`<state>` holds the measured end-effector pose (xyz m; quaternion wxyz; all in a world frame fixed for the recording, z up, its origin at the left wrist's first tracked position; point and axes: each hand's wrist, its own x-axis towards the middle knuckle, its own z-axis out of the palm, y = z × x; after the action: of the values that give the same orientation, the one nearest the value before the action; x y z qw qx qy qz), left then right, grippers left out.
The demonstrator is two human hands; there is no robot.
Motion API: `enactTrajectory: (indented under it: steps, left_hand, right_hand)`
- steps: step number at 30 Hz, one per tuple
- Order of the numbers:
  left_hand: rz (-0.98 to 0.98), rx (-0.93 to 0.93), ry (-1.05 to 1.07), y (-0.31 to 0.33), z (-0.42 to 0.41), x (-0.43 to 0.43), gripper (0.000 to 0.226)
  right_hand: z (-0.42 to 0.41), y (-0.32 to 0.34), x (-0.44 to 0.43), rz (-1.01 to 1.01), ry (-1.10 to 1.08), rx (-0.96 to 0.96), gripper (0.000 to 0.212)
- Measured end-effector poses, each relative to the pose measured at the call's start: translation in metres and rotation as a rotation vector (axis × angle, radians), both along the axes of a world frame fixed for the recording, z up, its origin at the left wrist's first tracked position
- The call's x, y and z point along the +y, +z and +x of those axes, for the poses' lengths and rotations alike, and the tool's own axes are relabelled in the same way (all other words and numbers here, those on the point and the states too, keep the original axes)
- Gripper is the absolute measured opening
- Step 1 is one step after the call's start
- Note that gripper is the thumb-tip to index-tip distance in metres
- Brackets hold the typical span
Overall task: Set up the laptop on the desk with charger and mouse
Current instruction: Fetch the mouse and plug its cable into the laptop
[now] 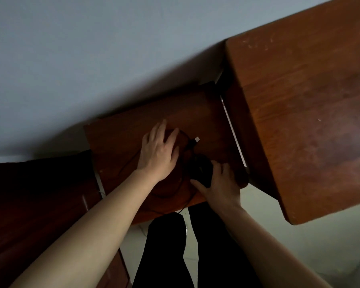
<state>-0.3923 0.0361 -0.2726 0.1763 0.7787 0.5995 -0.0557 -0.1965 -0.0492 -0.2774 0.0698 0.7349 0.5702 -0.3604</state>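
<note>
Mouse, black, on low wooden shelf beside desk | right hand gripping mouse at shelf's near edge | left hand spread flat on shelf over black cable | white plug just beyond.

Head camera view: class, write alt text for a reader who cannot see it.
A person's right hand takes a grip on a black computer mouse on a low reddish-brown wooden shelf, while the left hand lies flat, fingers spread, over its thin black cable. The cable's silver USB plug lies loose beside a higher wooden desktop.
</note>
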Motion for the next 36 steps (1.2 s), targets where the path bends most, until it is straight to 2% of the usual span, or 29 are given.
enactTrajectory:
  steps: [2,7,13,18,21,28,32,36]
  left_hand:
    - [0.003,0.027,-0.032,-0.004,0.011,0.012,0.053]
    - [-0.088,0.123,-0.007,-0.014,0.021,0.019,0.065]
    - [-0.097,-0.038,0.074,-0.008,0.01,0.005,0.042]
    - [-0.05,-0.148,0.191,0.004,-0.009,-0.006,0.034]
    - [0.019,-0.208,0.206,0.02,-0.025,-0.018,0.034]
    - [0.248,-0.471,0.264,0.096,-0.067,-0.053,0.034]
    - [0.385,-0.596,0.237,0.167,-0.079,-0.064,0.029]
    - [0.486,-0.742,0.19,0.244,-0.064,-0.065,0.024]
  right_hand:
    - [0.001,-0.002,0.0,-0.006,-0.003,0.02,0.086]
    - [0.003,-0.003,-0.002,0.001,-0.026,0.064,0.088]
    - [0.002,-0.005,0.002,-0.025,-0.051,0.087,0.088]
    - [-0.003,-0.001,0.005,0.013,-0.06,0.078,0.079]
    - [-0.007,0.009,0.005,0.03,-0.136,0.118,0.073]
    - [-0.024,0.077,-0.016,0.287,-0.315,0.093,0.072]
    - [-0.029,0.15,-0.036,0.473,-0.336,0.098,0.075]
    - [-0.017,0.224,-0.055,0.639,-0.363,0.109,0.069]
